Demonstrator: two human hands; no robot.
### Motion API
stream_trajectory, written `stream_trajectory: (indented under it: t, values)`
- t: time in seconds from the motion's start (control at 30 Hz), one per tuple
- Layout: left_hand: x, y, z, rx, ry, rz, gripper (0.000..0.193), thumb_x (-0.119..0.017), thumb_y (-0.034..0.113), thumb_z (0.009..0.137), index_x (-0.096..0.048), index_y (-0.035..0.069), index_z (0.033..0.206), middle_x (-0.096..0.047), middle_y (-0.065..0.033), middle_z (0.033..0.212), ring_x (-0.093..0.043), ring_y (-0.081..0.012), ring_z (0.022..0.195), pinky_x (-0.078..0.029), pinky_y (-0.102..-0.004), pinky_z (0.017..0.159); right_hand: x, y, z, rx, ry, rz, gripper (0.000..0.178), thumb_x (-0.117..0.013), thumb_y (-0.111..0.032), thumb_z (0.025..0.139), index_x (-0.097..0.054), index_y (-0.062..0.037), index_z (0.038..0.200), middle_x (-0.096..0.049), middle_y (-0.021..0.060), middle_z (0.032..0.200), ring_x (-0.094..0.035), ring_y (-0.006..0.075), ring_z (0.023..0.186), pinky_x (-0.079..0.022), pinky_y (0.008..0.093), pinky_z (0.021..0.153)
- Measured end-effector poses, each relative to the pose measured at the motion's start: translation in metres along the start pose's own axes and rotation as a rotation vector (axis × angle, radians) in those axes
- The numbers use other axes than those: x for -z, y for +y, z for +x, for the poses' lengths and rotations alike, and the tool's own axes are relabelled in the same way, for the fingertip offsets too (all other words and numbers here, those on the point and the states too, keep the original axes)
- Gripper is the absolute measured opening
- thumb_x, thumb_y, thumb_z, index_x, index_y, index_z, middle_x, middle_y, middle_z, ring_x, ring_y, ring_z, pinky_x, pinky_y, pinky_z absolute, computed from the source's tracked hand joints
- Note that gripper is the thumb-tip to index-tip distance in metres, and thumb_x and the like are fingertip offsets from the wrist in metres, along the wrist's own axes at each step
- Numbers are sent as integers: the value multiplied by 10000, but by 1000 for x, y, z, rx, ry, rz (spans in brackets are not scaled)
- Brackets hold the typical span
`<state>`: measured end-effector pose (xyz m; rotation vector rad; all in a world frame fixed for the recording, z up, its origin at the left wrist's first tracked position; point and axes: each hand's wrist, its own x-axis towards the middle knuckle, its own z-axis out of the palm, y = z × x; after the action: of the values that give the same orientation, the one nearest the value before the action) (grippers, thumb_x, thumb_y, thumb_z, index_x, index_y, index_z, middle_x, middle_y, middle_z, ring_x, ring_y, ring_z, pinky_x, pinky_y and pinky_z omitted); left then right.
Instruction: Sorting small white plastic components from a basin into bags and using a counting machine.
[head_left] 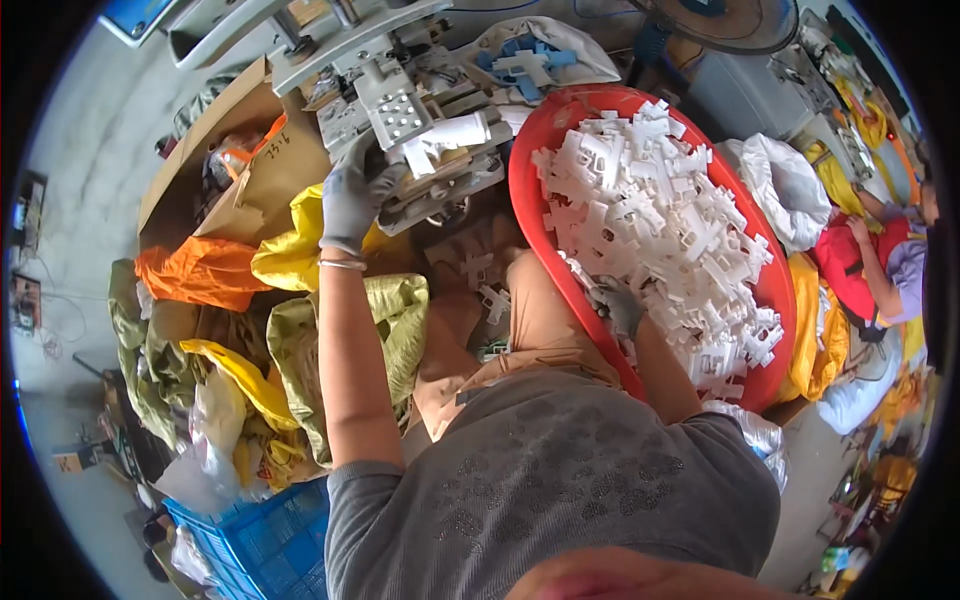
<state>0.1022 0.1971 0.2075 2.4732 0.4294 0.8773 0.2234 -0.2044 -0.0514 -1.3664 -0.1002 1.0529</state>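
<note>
The left hand (352, 200), in a gray glove, is up by the metal machine (395, 110). Its fingers are bent, but I can't tell if they grip anything. A white toy gun (448, 140) sits in the machine. The right hand (618, 305), gloved too, is in the red tub (532, 205) with many white toy gun pieces (650, 210). I can't tell if its fingers hold one.

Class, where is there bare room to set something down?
Pale grey floor shows bare at lower right, between the dark-grey shirt and the far-right clutter. Crowded: the red oval plastic tub, heaped with white plastic pieces beside the grey-gloved right hand, and the grey metal machine by the grey-gloved left hand.
</note>
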Motion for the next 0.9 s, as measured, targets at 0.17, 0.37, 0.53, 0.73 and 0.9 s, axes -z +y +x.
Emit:
stream_trajectory:
  t: [0.17,0.37,0.53,0.73,0.9]
  values:
    - [6,8,-1,28,-32,33,438,-725,222,750,-583,54,1130,-649,-146,949,-639,-266,850,-491,-348,744,0,-4,7,30,76,209,309,-557,-157,912,-481,-47,1191,-560,50,903,-516,114,660,-435,242,590]
    - [1,-2,5,87,-55,-162,368,-727,173,765,-617,35,1088,-676,-80,924,-638,-140,796,-509,-281,734,1,-29,7,190,63,177,439,-530,-137,919,-406,-68,1334,-563,48,1027,-569,134,869,-463,284,758]
    - [1,-15,11,212,-44,-413,267,-686,126,822,-632,33,1066,-665,-15,900,-586,-63,790,-500,-222,725,-33,-99,1,435,-42,222,441,-547,-251,919,-445,-66,1306,-554,13,1078,-517,102,924,-421,256,791]
    - [24,3,-37,223,114,-673,367,-674,59,804,-575,-28,1146,-634,-55,1020,-576,-103,881,-475,-229,785,-111,-202,21,914,-11,-385,398,-545,-83,903,-459,-31,1288,-546,56,1146,-514,151,1053,-408,282,921]
    - [49,-17,-128,381,286,-635,376,-608,-8,831,-534,-46,1197,-600,-106,1144,-576,-161,1014,-439,-269,912,-184,-261,46,1362,-79,-965,422,-589,-43,819,-539,-95,1235,-541,109,1206,-523,261,1110,-410,350,951]
